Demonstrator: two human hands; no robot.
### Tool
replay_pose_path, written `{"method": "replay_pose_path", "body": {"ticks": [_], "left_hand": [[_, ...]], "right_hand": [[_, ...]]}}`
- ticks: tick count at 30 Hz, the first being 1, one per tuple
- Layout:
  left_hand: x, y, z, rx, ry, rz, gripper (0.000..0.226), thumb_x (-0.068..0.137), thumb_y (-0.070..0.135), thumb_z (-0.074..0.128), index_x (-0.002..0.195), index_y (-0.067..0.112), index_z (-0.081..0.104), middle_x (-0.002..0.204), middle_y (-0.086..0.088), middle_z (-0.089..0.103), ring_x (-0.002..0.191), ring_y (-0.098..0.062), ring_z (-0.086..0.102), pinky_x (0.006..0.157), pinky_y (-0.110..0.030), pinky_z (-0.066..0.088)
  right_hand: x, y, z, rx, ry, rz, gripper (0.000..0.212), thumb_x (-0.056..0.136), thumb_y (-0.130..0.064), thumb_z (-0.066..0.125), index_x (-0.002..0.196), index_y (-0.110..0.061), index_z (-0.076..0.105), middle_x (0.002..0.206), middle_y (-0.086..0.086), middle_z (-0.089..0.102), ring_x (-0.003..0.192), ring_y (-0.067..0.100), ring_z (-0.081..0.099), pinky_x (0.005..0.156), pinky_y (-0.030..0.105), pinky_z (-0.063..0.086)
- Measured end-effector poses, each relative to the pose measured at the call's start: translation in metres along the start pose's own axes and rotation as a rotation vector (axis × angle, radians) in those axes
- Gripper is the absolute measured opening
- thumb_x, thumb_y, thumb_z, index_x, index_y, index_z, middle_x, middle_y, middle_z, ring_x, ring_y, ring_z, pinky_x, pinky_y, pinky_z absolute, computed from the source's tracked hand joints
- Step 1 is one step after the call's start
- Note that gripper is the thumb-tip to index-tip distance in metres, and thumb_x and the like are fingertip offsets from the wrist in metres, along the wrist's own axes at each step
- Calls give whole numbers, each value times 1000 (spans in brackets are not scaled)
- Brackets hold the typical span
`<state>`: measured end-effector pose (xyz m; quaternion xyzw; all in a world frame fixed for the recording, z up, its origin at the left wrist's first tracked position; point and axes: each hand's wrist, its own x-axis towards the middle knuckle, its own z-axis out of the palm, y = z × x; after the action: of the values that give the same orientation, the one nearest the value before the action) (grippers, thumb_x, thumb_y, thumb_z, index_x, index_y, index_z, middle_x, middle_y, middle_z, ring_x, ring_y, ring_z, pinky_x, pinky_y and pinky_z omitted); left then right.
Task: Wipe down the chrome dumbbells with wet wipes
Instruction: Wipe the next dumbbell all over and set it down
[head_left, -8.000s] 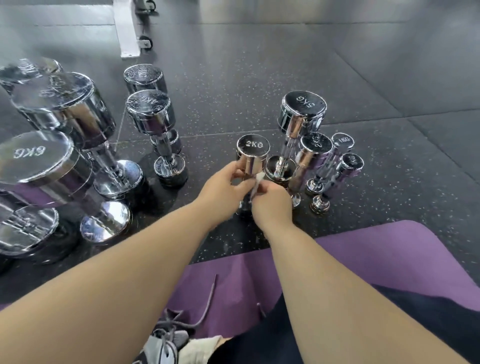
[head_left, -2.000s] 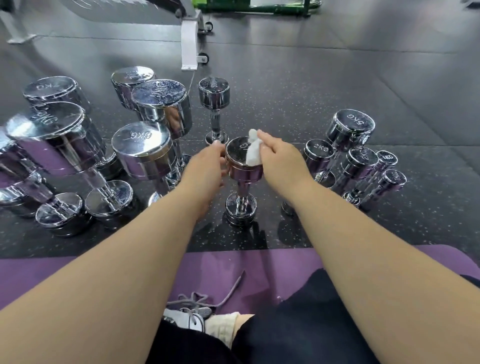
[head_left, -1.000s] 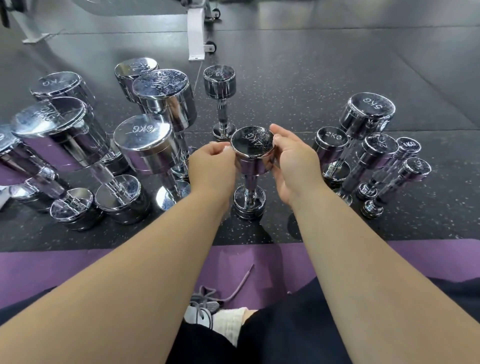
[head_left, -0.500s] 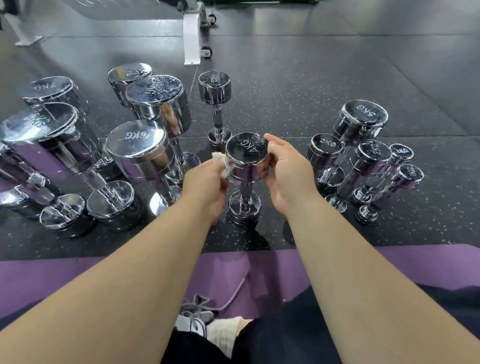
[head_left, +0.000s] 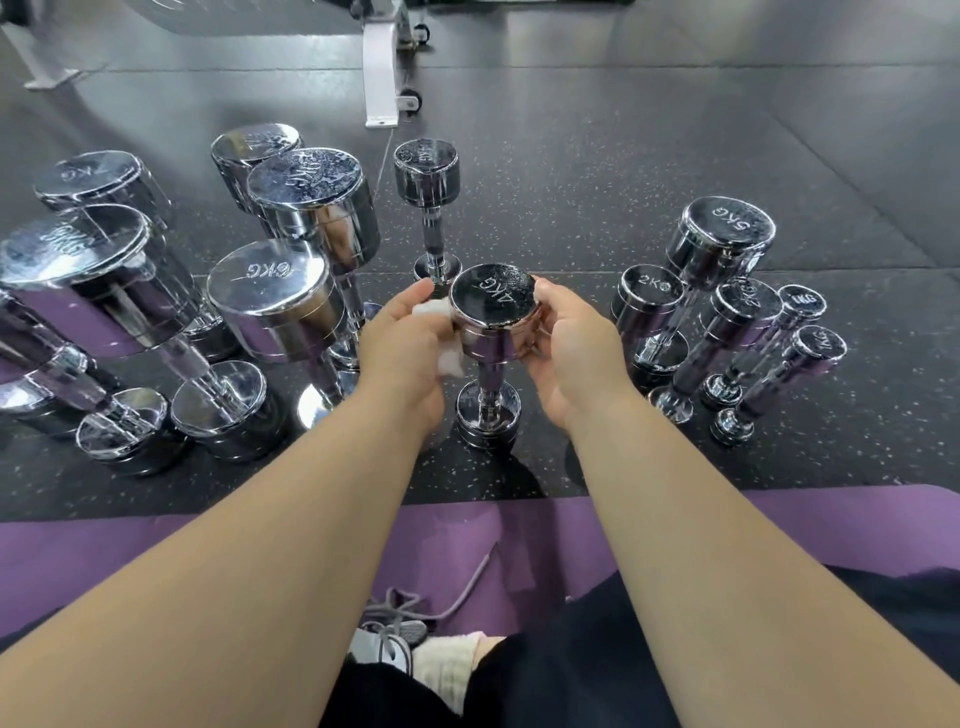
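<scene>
Beside the 6KG dumbbell, the left hand presses a bunched wet wipe against the 4KG dumbbell, upright on the floor. The right hand curls round its head, near the 2KG dumbbell.

Mirror-glossy chrome dumbbells (end faces mottled), matt speckled rubber floor, smooth purple mat, crumpled white wipe

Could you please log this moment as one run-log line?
wiping 4KG dumbbell | left hand: presses wet wipe on upper head | right hand: grips head | dumbbell: upright
</scene>
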<state>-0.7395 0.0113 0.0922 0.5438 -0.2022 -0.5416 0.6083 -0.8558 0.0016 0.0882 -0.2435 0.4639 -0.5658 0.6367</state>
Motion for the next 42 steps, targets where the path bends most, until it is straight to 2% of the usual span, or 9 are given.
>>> {"method": "replay_pose_path", "body": {"ticks": [3,6,17,21,25,28,33,37,42], "left_hand": [[1,-5,-2,45,-46,-92,27,86,-16,43,74,1,59,64,-4,61,60,-11,56,53,-18,46],[-1,-4,-1,-43,-29,-153,25,92,-12,47,78,3,61,62,-1,64,51,-4,59,47,-15,47],[-30,-30,14,413,63,283,37,99,19,39,62,21,42,67,-1,57,70,-11,47,73,-33,40],[-16,-8,25,297,19,114,36,103,36,39,74,19,52,64,3,54,65,-12,56,62,-21,44],[22,15,24,267,-144,-85,25,98,32,52,106,13,65,105,-8,73,104,-27,68,97,-37,52],[28,14,20,374,-170,7,38,95,22,44,131,25,57,130,-6,62,116,-27,60,105,-42,45],[22,18,10,410,-225,119,37,97,14,40,130,23,55,117,-2,62,96,-17,59,88,-31,49],[5,-3,4,511,-166,210,18,93,19,39,96,13,56,85,-1,59,77,-13,56,83,-37,50],[13,2,24,479,-236,327,31,100,20,38,120,27,61,99,4,67,83,-8,60,74,-24,47]], "right_hand": [[-1,0,0,-17,10,1,16,97,-17,53,95,-14,68,72,-4,63,60,9,57,59,24,47],[-2,-1,0,-10,9,4,15,97,-16,53,89,-14,65,63,-6,61,56,7,56,61,24,47],[-2,-3,4,74,-9,36,22,97,-15,52,79,-13,63,59,-3,64,54,13,62,57,25,52],[2,0,1,48,-13,21,24,100,-21,50,85,-12,66,70,-2,68,65,13,63,72,30,53],[9,-1,0,44,-54,12,27,102,-16,45,89,-7,66,87,6,69,80,17,63,91,38,51],[9,2,3,0,-126,37,33,104,-18,40,98,-4,69,96,9,74,81,19,67,76,31,56],[15,-9,2,-157,-76,-16,28,98,-19,49,101,-1,71,89,4,69,80,17,62,74,31,47],[19,-22,2,-380,-96,-71,31,102,-33,45,95,-17,71,82,-7,68,61,1,59,69,25,44],[26,-19,-3,-207,-117,39,50,103,-47,38,119,-8,66,106,7,73,84,15,70,73,29,51]]}}
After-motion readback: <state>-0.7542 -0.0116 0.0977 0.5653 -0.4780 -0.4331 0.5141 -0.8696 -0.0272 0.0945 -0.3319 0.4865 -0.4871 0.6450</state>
